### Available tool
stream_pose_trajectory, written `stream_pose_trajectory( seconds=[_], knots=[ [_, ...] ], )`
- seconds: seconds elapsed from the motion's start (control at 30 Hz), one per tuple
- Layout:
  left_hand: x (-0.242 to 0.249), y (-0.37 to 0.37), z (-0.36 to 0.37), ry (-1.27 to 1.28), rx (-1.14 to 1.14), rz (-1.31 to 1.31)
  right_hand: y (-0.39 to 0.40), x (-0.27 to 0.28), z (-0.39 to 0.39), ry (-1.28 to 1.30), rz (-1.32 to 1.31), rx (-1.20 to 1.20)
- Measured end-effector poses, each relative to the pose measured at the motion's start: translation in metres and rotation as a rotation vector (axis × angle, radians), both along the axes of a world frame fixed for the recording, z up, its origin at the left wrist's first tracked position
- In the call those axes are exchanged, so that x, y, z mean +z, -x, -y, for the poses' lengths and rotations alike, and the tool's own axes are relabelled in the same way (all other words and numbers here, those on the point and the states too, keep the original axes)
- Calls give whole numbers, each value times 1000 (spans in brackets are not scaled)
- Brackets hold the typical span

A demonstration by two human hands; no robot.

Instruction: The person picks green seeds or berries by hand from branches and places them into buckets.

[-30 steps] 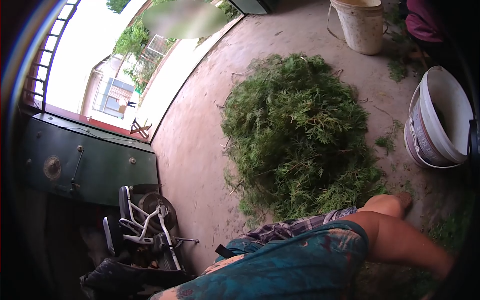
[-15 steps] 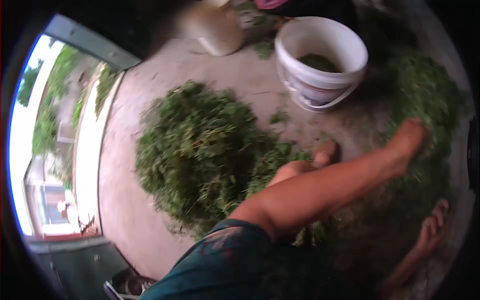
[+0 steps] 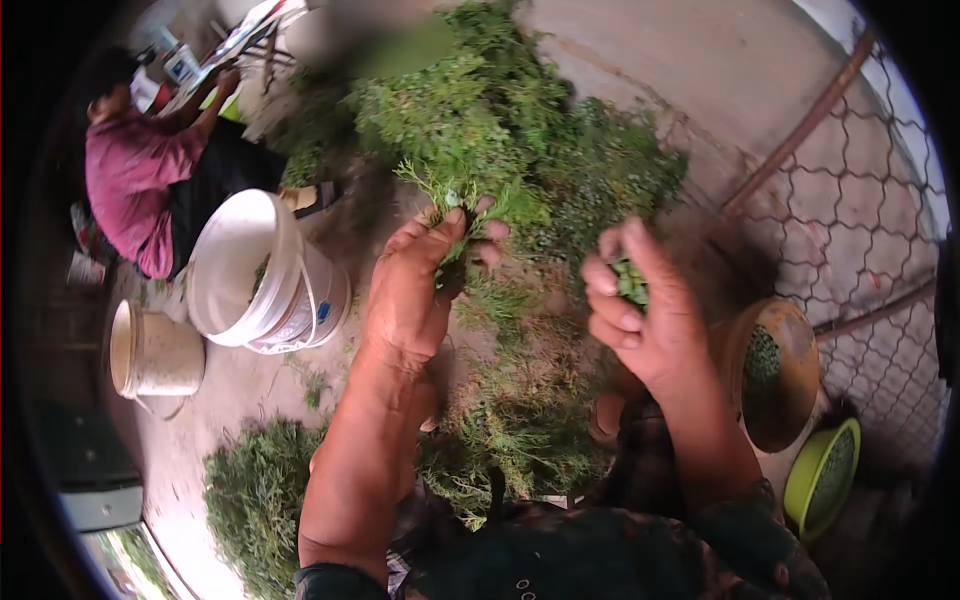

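Now in view beside the pile (image 3: 540, 130), the left hand (image 3: 412, 290) pinches a sprig (image 3: 436, 186) and the right hand (image 3: 658, 318) cups green bits (image 3: 630, 284).

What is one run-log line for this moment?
left hand: holding green sprig | right hand: holding small green pieces | near right hand: part-filled bucket | co-worker: beside white bucket

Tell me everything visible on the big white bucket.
The white bucket looks like plastic, round and open, with a thick rim, a hanging handle and printing with a blue patch. Some green matter shows inside. It stands on the floor beside a smaller, dingier bucket; no hand touches it.
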State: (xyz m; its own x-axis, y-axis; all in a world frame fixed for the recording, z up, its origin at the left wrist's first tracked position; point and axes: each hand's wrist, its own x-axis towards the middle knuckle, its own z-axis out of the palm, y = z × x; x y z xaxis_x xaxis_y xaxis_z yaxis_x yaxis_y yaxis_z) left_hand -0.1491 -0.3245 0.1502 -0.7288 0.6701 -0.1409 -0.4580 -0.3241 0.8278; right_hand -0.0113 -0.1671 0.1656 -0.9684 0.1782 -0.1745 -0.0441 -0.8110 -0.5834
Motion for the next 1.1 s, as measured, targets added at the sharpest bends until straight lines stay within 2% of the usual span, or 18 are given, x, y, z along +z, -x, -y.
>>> stream_pose_trajectory(
  seconds=[0.07,0.17,0.2,0.27,0.3,0.37,0.4,0.5,0.6,0.67,0.7,0.73,0.77,0.8,0.87,0.93,0.97,1.1],
  knots=[
    [4,-12,-13,17,-49,-45,-2,4,3,-164,-20,-60],
    [12,-26,-25,254,-148,-188,1,1,5,-520,-52,-177],
    [9,-30,-30,256,-164,-187,5,1,9,-794,16,-305],
    [3,-35,-38,319,-158,-244,15,-12,11,-1019,-141,-477],
    [7,-40,-42,298,-145,-285,17,-14,9,-1019,-136,-488],
    [12,-42,-46,386,-142,-318,19,-17,5,-1296,-118,-571],
    [14,-42,-47,477,-125,-350,18,-18,3,-1294,-114,-578],
    [3,-38,-49,435,-195,-468,19,-22,-2,-1430,13,-574],
    [-9,-37,-49,510,-207,-586,22,-27,-6,-1442,-112,-685],
    [-4,-39,-51,467,-213,-513,20,-30,-10,-1506,-151,-582],
    [0,-39,-52,417,-214,-443,17,-25,-12,-1502,-148,-585],
    [3,-39,-51,420,-220,-446,14,-15,-15,-1042,-42,-428],
    [7,-37,-49,299,-163,-213,11,-8,-20,-583,50,-270],
    [8,-35,-48,176,-103,20,8,-6,-29,-584,48,-274],
    [2,-28,-46,102,-62,60,4,-3,-53,99,-242,-211],
    [-5,-19,-41,-168,-179,180,3,-2,-56,179,-280,-171],
    [-5,-19,-42,-108,-124,195,1,-3,-51,152,-241,-155],
    [1,-19,-43,-93,-146,171,-2,-4,-38,92,-128,-99]
  ],
)
